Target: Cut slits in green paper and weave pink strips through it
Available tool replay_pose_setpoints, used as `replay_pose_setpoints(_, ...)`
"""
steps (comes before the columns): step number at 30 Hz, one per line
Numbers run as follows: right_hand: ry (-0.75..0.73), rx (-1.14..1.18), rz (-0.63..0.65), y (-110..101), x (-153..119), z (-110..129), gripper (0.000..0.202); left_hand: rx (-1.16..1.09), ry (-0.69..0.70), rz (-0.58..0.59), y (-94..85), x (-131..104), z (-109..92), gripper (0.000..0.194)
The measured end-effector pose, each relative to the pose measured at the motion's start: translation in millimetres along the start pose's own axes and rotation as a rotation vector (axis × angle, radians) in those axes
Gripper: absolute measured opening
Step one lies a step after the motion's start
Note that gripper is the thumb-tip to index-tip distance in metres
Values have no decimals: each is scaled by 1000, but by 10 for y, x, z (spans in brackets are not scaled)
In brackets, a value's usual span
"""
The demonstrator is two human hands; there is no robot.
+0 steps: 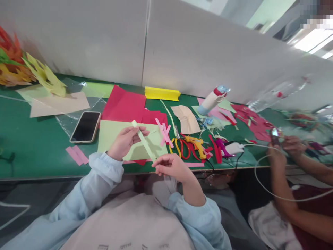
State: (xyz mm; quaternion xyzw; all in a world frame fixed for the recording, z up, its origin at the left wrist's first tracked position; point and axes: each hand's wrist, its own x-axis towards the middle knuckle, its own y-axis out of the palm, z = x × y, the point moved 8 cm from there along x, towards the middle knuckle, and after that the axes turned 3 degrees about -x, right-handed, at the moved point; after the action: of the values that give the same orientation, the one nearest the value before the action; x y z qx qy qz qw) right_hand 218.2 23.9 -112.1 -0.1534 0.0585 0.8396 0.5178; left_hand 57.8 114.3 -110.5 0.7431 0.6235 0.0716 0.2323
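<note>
A pale green paper strip slants between my hands, over a light green sheet. Near its upper end, my left hand pinches it between thumb and fingers; a small folded bit stands at that end. My right hand is at the strip's lower end, its thumb and forefinger pressed close together there. Just beyond the strip lie crossed pink paper strips. Red sheets lie behind the green one.
A phone lies at left, pink strips below it. Scissors, a yellow glue gun, a purple glue gun and a bottle are at right. Beyond, another person's hands hold a phone.
</note>
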Motion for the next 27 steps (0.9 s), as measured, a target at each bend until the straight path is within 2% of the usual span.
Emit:
replay_pose_setpoints(3,58,115,30,27,-94,-231,20,34,15,-80,-173,15,-48,28)
replay_pose_setpoints(8,90,226,43,-41,-225,-514,22,54,69,-236,-505,19,-162,22)
replay_pose_setpoints(12,64,275,47,-79,-273,-582,25,114,94,-328,-649,-43,-236,21)
replay_pose_setpoints(16,-29,350,116,2,-241,-382,41,215,59,-293,-612,-139,-189,34)
replay_pose_setpoints(19,-50,317,117,65,-131,-189,35,305,37,-245,-549,-224,-127,44)
replay_pose_setpoints(22,-45,170,76,117,50,-19,36,397,3,-193,-462,-316,-79,47)
replay_pose_setpoints(25,-195,-15,-39,133,232,247,29,440,-29,-128,-329,-419,-69,46)
replay_pose_setpoints(27,-257,18,-106,162,327,373,27,463,-41,-82,-233,-485,-83,46)
